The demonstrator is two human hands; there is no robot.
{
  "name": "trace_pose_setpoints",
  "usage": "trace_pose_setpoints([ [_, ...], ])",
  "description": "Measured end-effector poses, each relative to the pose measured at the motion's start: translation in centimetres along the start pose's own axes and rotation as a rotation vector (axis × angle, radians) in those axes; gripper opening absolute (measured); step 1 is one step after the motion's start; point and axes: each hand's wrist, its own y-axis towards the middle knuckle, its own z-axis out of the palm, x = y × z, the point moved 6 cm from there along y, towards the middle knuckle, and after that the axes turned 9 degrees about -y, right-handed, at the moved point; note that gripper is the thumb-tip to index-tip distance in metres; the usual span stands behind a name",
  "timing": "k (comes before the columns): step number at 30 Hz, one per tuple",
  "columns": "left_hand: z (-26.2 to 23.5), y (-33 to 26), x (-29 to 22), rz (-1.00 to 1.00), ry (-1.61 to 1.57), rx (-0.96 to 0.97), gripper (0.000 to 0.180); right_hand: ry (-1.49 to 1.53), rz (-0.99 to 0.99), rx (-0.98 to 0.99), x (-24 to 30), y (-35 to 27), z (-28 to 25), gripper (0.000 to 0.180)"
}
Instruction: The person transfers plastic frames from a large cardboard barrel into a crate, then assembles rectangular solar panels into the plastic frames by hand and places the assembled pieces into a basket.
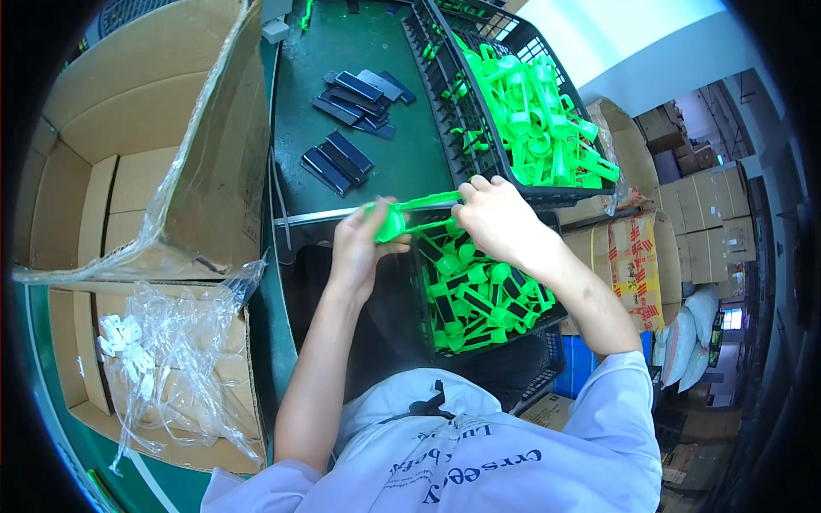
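Stretched between my two hands is a bright green plastic piece (391, 226) with a rounded head and long narrow strips. My left hand (355, 248) is closed around the rounded head, thumb on top, slightly blurred. The fingers of my right hand (496, 215) pinch the far ends of the strips. Below them, a black crate (558, 313) holds many green pieces (505, 301) with black strips on them. Higher up, another black crate (445, 111) is heaped with plain green pieces (534, 111).
Dark flat rectangular plates (363, 103) lie in two loose groups on the green tabletop (299, 85). At left stand a tall open cardboard box (214, 171) and a lower box (231, 342) with clear plastic film (201, 325). Stacked cartons (705, 201) and sacks (684, 338) stand at right.
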Motion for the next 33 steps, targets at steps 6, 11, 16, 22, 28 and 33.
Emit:
trace_pose_setpoints([
  [6, -0.9, 0.4, 2.2, -0.004, -0.003, -0.204, 0.018, 0.637, 0.183, -0.133, -2.2, 9.7, -1.8, 0.024],
  [11, -1.1, 0.3, 2.2, -0.031, 0.001, -0.219, 0.019, 0.463, 0.104, -0.218, 1.5, 17.8, 2.3, 0.034],
  [16, -0.7, -0.1, 2.1, -0.06, -0.023, -0.197, 0.019, 0.414, 0.075, -0.17, 1.9, 19.5, 2.6, 0.026],
  [22, -1.4, 0.2, 2.7, -0.081, 0.047, -0.2, 0.018, 0.853, 0.312, -0.375, -0.5, 16.6, 2.8, 0.045],
  [28, -0.4, 0.5, 2.0, -0.035, -0.037, -0.163, 0.021, 1.585, 0.625, -0.575, -1.0, 7.7, 3.1, 0.035],
  [33, -0.2, 0.4, 0.7, 0.027, -0.105, -0.104, 0.023, 1.629, 0.862, -0.925, 0.1, 2.0, 3.7, 0.028],
])
